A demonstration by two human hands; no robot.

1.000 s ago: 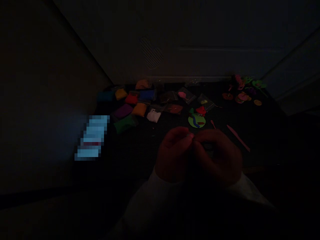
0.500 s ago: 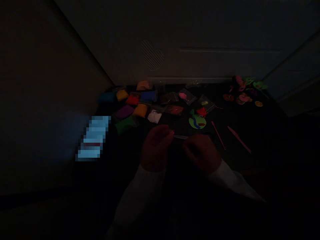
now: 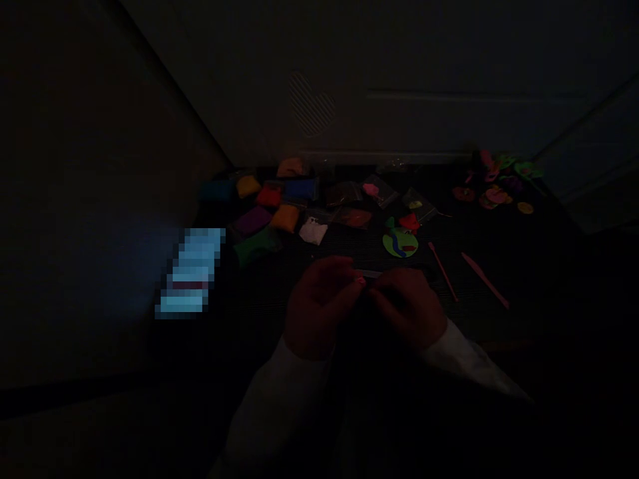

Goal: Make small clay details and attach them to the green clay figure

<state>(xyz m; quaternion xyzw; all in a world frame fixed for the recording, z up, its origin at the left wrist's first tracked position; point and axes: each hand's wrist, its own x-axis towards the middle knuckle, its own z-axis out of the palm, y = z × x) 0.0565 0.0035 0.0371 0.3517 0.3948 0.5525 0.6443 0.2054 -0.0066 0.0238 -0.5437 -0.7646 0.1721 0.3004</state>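
Observation:
The scene is very dark. My left hand (image 3: 319, 306) is closed, its thumb and fingertips pinching a small pink piece (image 3: 360, 281) that looks like modelling clay. Close beside it on the right, my right hand (image 3: 412, 306) is curled with fingertips pressed together; what they hold, if anything, is hidden. Between the hands shows a pale, thin strip (image 3: 369, 273), its right end covered by my right hand. Just beyond them lies a round green clay figure (image 3: 399, 245) with blue and red parts.
Several bags of coloured clay, such as an orange one (image 3: 286, 218) and a green one (image 3: 257, 247), lie at the back left. A lit, pixelated screen (image 3: 192, 273) is at left. Two pink tools (image 3: 443, 271) and clay pieces (image 3: 496, 194) lie right. A wall (image 3: 439, 120) stands behind.
My left hand has moved right, bringing the small pink piece close to my right fingertips. The whole view has shifted slightly, with the table things appearing a little further right.

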